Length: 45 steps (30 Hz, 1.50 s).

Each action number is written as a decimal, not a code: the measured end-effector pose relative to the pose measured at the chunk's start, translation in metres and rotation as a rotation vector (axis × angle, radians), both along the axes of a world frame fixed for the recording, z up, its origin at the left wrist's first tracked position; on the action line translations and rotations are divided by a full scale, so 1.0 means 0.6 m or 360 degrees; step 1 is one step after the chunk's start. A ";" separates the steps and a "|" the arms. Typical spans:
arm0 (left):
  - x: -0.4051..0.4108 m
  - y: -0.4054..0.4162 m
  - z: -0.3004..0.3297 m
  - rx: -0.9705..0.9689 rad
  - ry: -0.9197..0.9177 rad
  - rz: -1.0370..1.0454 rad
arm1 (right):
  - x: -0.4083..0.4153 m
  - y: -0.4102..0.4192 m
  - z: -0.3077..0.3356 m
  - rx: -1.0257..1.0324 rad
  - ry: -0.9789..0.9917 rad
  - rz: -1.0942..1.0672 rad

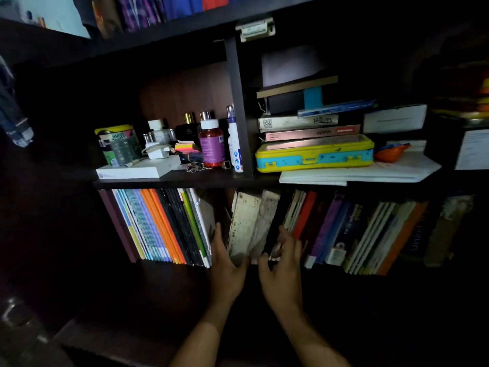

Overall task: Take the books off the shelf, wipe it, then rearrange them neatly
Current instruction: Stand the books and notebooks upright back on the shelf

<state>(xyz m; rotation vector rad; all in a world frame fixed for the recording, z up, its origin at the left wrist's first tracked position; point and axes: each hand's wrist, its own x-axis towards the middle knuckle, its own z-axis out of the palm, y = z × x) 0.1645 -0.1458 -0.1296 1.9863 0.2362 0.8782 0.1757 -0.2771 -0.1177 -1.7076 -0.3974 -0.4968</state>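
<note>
A dark bookshelf (185, 182) holds a lower row of upright books. At its middle stand worn, stained white books (246, 221). My left hand (227, 263) grips their left side, fingers reaching in beside them and thumb under the bottom edge. My right hand (283, 266) grips the right side of the same bundle, fingers curled round a dark book (272, 229). Thin orange, black and blue books (161, 223) lean at the left. Red, purple and white books (352, 231) lean at the right.
The shelf above carries a pill bottle (211, 144), a white spray bottle (234, 144), a charger, a white box (137, 169), a yellow and blue case (315, 154) under stacked books, and loose papers (370, 172). The surroundings are very dark.
</note>
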 end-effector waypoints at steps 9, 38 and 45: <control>-0.182 -0.260 0.072 -0.0302 0.0272 -0.0489 | -0.199 -0.269 0.061 -0.0237 0.0042 -0.0026; -0.514 -0.948 0.154 0.0983 0.0621 -0.2873 | -1.074 -1.230 0.135 -0.0554 0.1805 -0.2489; -0.564 -1.014 0.170 0.1067 0.0514 -0.3027 | -1.082 -1.193 0.115 0.0134 0.1529 -0.2195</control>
